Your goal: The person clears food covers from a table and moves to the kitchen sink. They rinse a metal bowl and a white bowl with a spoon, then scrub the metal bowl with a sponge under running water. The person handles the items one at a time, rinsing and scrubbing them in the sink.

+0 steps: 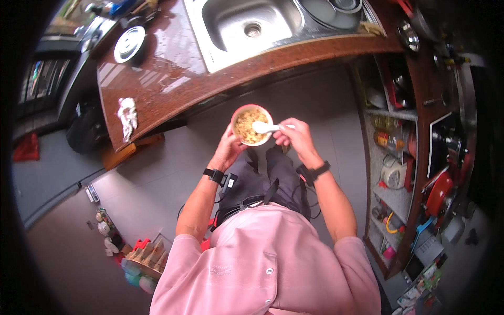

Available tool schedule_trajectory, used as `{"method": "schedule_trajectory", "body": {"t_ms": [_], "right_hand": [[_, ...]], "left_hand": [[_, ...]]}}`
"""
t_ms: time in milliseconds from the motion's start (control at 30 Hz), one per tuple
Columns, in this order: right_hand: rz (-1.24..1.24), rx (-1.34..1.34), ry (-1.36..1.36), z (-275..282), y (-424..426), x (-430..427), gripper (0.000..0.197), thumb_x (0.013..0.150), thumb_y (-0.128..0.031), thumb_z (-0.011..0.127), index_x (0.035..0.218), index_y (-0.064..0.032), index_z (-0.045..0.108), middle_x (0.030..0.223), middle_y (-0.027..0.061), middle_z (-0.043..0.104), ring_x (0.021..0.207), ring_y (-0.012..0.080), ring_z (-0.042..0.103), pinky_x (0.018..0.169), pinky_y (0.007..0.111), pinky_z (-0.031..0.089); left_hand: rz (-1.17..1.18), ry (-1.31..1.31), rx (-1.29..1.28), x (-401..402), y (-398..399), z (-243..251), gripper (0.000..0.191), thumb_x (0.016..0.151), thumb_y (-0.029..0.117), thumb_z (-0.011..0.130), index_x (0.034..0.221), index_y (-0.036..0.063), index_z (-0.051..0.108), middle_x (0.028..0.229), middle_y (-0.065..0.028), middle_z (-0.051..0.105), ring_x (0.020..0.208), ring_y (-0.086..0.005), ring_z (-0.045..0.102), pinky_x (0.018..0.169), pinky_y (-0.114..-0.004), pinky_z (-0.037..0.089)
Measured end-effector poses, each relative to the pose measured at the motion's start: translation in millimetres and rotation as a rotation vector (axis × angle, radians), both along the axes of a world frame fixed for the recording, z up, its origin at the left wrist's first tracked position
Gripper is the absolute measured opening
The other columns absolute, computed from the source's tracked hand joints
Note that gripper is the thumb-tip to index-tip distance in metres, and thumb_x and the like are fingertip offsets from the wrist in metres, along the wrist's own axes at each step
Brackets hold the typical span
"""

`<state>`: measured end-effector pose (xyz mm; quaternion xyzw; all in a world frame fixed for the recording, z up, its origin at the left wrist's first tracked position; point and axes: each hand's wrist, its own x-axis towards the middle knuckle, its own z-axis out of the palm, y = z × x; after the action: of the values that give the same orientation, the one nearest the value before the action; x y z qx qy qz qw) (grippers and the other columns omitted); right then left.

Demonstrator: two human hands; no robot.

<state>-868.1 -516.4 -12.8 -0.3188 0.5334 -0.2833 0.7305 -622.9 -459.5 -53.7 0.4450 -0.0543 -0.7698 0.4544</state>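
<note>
My left hand [229,145] holds a round bowl [252,145] with a pink rim, its fingers around the left and lower side. Yellowish, grainy food [244,118], perhaps fried rice, lies in the bowl. A white spoon [264,127] has its head over the food at the right of the bowl. Its handle is gripped by my right hand [293,132], just right of the bowl. Both hands are in front of my body, above the floor and near the counter. Each wrist wears a black strap.
Ahead is a red-brown stone counter [169,94] with a steel sink [252,39], a white lid or dish [129,44] and a crumpled cloth [128,118]. Pans [327,13] stand right of the sink. Open shelves [393,197] with bottles and appliances line the right; a wooden stool or board [126,151] stands left.
</note>
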Motion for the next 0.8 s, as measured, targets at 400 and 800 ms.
{"method": "schedule_trajectory", "body": {"t_ms": [400,800], "right_hand": [[0.166,0.016,0.101,-187,-76,39,0.016,0.087,-0.015,0.067,0.085,0.0015,0.067,0.068,0.0084,0.067,0.050,0.0126,0.059,0.046,0.029,0.046],[0.195,-0.404,0.000,-413,-183,105,0.033,0.084,-0.027,0.069,0.108,-0.0036,0.067,0.092,0.0151,0.067,0.076,0.0198,0.066,0.065,0.035,0.053]], "left_hand": [[-0.027,-0.154,0.144,25,-74,-154,0.054,0.089,0.014,0.058,0.141,0.0119,0.043,0.137,-0.0099,0.052,0.123,-0.0245,0.052,0.102,-0.043,0.046],[-0.051,-0.470,-0.143,84,-185,-321,0.049,0.097,0.027,0.057,0.140,0.0085,0.046,0.139,-0.0106,0.051,0.129,-0.0252,0.048,0.107,-0.046,0.041]]}}
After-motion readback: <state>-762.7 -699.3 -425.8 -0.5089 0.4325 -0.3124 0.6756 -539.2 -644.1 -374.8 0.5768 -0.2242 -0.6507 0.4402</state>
